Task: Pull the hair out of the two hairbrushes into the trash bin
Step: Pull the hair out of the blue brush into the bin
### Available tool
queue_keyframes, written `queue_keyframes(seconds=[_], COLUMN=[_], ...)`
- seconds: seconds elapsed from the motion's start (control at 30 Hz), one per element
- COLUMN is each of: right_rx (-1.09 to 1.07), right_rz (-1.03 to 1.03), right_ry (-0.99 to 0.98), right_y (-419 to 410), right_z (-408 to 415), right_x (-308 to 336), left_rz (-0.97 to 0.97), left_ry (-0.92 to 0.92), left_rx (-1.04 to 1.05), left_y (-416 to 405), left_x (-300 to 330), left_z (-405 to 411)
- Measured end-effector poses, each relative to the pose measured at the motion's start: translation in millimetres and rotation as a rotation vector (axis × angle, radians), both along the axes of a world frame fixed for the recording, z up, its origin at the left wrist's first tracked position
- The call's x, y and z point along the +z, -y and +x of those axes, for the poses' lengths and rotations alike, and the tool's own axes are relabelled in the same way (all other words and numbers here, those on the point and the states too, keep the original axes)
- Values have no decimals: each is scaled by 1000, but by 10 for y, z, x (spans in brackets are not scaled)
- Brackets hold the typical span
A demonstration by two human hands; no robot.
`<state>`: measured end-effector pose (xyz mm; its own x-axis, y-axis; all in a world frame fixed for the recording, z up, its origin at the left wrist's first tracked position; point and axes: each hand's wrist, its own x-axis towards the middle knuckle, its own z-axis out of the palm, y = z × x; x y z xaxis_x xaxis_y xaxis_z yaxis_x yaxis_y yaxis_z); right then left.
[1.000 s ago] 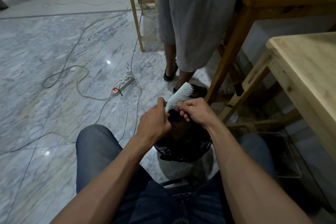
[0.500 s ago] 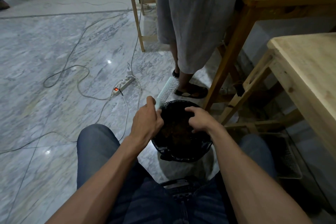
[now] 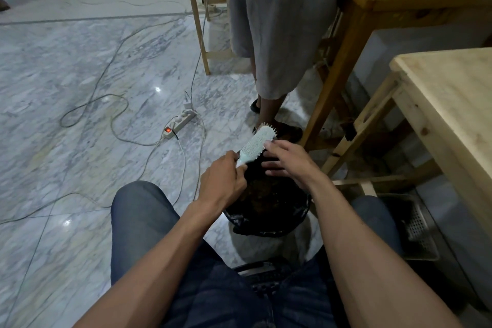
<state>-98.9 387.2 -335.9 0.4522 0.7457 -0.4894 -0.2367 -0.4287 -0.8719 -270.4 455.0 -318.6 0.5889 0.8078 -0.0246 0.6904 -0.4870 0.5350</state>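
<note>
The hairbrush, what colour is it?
The hairbrush is pale mint-white, seen from the head view.

one hairbrush (image 3: 257, 144), one trash bin (image 3: 269, 224), two hands (image 3: 222, 181)

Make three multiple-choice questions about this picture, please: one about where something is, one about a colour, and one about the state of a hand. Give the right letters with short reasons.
1. Where is the hairbrush?
A. lying on the wooden table
B. held above the trash bin
C. lying on the floor beside the power strip

2. What colour is the liner of the trash bin?
A. black
B. white
C. yellow

3. How is the right hand?
A. closed into a fist around the brush handle
B. fingers spread and fairly straight, next to the bristles
C. resting flat on the table

Answers:
1 B: the left hand grips the handle, and the brush head is over the far edge of the bin.
2 A: the bag folded over the rim is black.
3 B: its fingers are extended beside the brush head; whether they pinch any hair is too small to see.
</note>
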Motion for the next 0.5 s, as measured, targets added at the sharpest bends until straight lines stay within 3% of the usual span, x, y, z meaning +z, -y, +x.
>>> queue_keyframes(seconds=[0.13,0.5], right_rx=[-179,-168], right_rz=[83,55], right_ry=[-75,-25], right_y=[-54,-51], right_z=[48,121], right_x=[-11,208], left_rz=[3,-10], left_ry=[14,36], left_rx=[-25,-41], left_y=[25,71], left_x=[3,58], left_z=[36,143])
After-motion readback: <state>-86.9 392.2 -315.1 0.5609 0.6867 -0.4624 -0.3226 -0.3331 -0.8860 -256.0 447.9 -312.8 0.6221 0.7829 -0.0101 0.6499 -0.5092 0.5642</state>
